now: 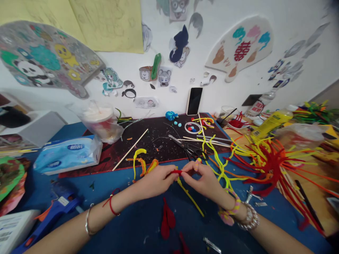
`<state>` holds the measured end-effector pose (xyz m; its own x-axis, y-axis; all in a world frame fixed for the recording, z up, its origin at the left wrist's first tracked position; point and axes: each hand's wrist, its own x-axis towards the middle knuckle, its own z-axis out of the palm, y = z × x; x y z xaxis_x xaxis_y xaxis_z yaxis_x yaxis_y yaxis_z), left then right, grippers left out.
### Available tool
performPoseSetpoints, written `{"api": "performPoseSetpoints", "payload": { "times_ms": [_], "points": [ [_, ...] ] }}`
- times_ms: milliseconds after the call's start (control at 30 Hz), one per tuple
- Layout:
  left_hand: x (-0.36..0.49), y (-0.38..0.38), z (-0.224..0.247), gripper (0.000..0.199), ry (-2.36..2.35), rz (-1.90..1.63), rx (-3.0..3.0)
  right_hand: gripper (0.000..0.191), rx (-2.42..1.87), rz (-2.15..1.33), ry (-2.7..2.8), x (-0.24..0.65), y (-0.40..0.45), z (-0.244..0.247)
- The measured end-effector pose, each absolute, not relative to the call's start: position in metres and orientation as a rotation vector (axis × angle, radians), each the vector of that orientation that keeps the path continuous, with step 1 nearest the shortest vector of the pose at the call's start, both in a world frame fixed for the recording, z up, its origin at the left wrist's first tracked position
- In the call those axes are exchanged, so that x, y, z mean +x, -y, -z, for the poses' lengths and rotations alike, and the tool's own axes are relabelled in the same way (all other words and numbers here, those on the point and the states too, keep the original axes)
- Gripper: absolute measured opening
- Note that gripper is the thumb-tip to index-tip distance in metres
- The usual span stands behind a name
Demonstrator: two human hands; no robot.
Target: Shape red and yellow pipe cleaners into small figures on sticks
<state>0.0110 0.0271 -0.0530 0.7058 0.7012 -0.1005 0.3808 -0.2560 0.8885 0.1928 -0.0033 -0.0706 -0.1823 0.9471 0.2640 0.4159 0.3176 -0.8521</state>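
Near the middle of the head view, my left hand (159,179) and my right hand (205,180) meet, each pinching a short red pipe cleaner (177,172) between thumb and fingertips. Part of it is covered by my fingers. A yellow pipe cleaner stem (192,198) slants down to the right from between the hands; I cannot tell whether it is held. Red petal-shaped loops (167,220) lie on the blue mat below. Just beyond my left hand are bent orange and yellow pipe cleaners (144,164). Scissors (189,148) lie past my right hand.
A blue glue gun (59,208) and a tissue pack (69,153) sit on the left, with a bagged cup (97,121) behind. On the right spread red pipe cleaners (275,158) near a yellow bottle (274,121). A phone (194,101) leans against the wall. A metal clip (212,245) lies in front.
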Motion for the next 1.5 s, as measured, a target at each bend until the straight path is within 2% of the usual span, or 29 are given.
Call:
{"api": "performPoseSetpoints", "payload": {
  "times_ms": [233,367,533,667,733,800,933,1267,1400,1500],
  "points": [
    [0.003,-0.033,0.042,0.026,-0.810,-0.294,2.219,0.009,-1.199,-1.186,1.804,0.186,0.008,0.081],
    [0.002,-0.033,0.040,0.019,-0.800,-0.320,1.859,0.015,-1.190,-1.455,1.432,0.180,0.008,0.081],
    [0.011,-0.031,0.051,0.038,-0.626,-0.633,1.237,0.022,-1.057,-1.542,0.931,0.180,0.005,0.079],
    [0.018,-0.028,0.065,0.040,-0.668,-0.814,1.217,0.024,-1.009,-1.556,0.781,0.180,0.006,0.080],
    [0.020,-0.026,0.068,0.030,-0.737,-0.835,1.341,0.023,-1.007,-1.558,0.802,0.177,0.009,0.081],
    [0.020,-0.025,0.068,0.018,-0.793,-0.851,1.498,0.022,-1.042,-1.514,0.887,0.174,0.012,0.081],
    [0.019,-0.024,0.065,0.030,-0.846,-0.872,1.641,0.023,-1.198,-1.407,1.161,0.172,0.016,0.078],
    [0.020,-0.024,0.063,0.028,-0.827,-0.693,1.389,0.016,-1.220,-1.107,1.351,0.184,0.008,0.079],
    [0.018,-0.026,0.061,0.030,-0.814,-0.615,1.420,0.005,-1.192,-0.620,1.571,0.188,0.010,0.077],
    [0.016,-0.027,0.058,0.031,-0.829,-0.614,1.452,0.011,-1.096,-0.279,1.770,0.193,0.013,0.075]
  ]
}}
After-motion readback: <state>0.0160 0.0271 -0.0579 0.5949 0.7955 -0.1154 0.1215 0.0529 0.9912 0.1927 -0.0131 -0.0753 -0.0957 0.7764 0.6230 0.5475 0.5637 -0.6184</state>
